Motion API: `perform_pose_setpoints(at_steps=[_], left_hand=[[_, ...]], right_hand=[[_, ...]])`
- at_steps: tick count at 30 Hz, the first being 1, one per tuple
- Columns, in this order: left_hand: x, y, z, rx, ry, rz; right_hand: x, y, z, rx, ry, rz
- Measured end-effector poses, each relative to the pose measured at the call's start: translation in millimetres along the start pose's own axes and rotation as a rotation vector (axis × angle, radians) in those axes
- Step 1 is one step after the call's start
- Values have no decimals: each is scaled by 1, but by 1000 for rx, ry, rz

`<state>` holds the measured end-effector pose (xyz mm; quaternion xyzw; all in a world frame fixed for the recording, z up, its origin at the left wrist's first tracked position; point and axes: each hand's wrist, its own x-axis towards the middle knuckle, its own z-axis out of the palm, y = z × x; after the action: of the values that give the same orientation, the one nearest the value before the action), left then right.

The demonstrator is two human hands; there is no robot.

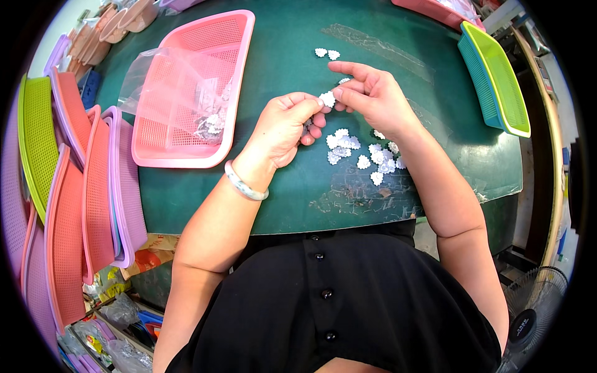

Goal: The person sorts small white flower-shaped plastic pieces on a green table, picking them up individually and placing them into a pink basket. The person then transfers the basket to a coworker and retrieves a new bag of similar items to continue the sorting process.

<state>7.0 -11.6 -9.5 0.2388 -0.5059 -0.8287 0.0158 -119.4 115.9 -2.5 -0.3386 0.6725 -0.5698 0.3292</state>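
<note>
A small white flower-shaped piece (pixel 327 99) is held up between my two hands above the green table. My left hand (pixel 283 127), with a pale bangle (pixel 244 181) at its wrist, pinches one edge between thumb and forefinger. More greyish pieces show partly under its curled fingers. At the other edge, my right hand (pixel 376 96) brings its thumb and a bent finger together, while its forefinger stretches out. Beneath my hands lie loose white flower-shaped pieces in a left cluster (pixel 342 143) and a right cluster (pixel 384 159). Two further pieces (pixel 327 53) lie beyond my right forefinger.
A pink plastic basket (pixel 180 163) on the left holds a clear bag (pixel 168 87) with more pieces. Stacked coloured baskets (pixel 93 186) crowd the left side. A green and blue basket (pixel 497 81) stands at the table's right edge. A fan (pixel 532 311) is at lower right.
</note>
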Motion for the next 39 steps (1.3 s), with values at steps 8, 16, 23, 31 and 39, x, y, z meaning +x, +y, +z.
perform_pose_setpoints(at_steps=[8,16,23,31,39], left_hand=[[-1,1,1,-27,-15,-16],[0,0,-3,-103,-68,-53],[1,0,0,-111,-43,-16],[1,-2,-1,-151,-1,-3],[2,0,-4,-287,-101,38]], right_hand=[[0,2,0,16,-34,-37],[-1,-2,1,53,-95,-99],[-3,-3,-1,83,-104,-150],[8,10,-20,-375,203,-310],[15,16,-21,-947,140,-539]])
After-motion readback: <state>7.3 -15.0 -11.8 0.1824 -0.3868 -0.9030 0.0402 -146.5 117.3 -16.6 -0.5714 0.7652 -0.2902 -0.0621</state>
